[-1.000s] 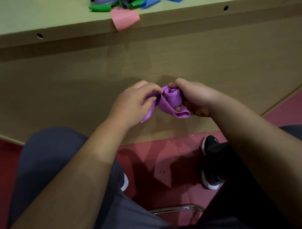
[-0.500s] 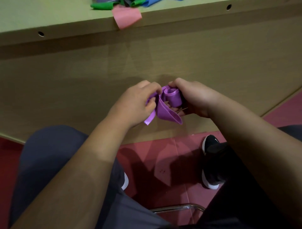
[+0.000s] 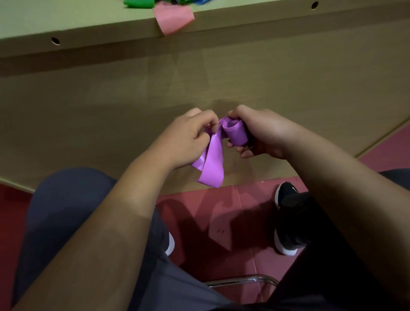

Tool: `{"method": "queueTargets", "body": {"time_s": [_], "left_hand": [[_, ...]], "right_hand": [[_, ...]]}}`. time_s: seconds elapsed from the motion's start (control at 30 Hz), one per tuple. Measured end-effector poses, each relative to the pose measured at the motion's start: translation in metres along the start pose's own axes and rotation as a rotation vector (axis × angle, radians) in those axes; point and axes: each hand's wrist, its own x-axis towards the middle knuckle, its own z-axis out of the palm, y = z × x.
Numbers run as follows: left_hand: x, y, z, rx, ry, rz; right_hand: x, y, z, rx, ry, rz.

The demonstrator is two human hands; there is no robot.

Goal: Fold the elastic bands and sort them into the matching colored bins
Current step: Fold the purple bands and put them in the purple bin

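A pink band droops over the tabletop edge, with a green band beside it. Lower down, above the red floor and a black shoe, the glossy purple band has one end coiled and the rest dangling. The right hand grips the coil. The left hand pinches the strip just beside it.

Left hand and right hand sit close, fingers curled.
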Motion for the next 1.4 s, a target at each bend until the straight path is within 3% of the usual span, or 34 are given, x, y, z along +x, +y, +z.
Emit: {"method": "queueTargets", "body": {"time_s": [0.23,0.47,0.73,1.07,1.4], "left_hand": [[-0.002,0.003,0.006,-0.061,0.084,-0.037],[-0.002,0.001,0.014,0.014,0.071,-0.074],[-0.001,0.002,0.018,-0.068,0.087,-0.202],[-0.002,0.004,0.019,-0.081,-0.048,-0.214],[-0.001,0.011,0.024,-0.137,-0.055,-0.267]], "right_hand": [[-0.001,-0.002,-0.001,0.013,0.035,0.012],[-0.001,-0.002,-0.003,-0.065,0.086,-0.004],[0.001,-0.001,-0.006,-0.135,0.1,-0.024],[0.003,0.002,0.0,-0.108,0.088,-0.017],[0.006,0.006,0.009,-0.1,0.146,-0.03]]}}
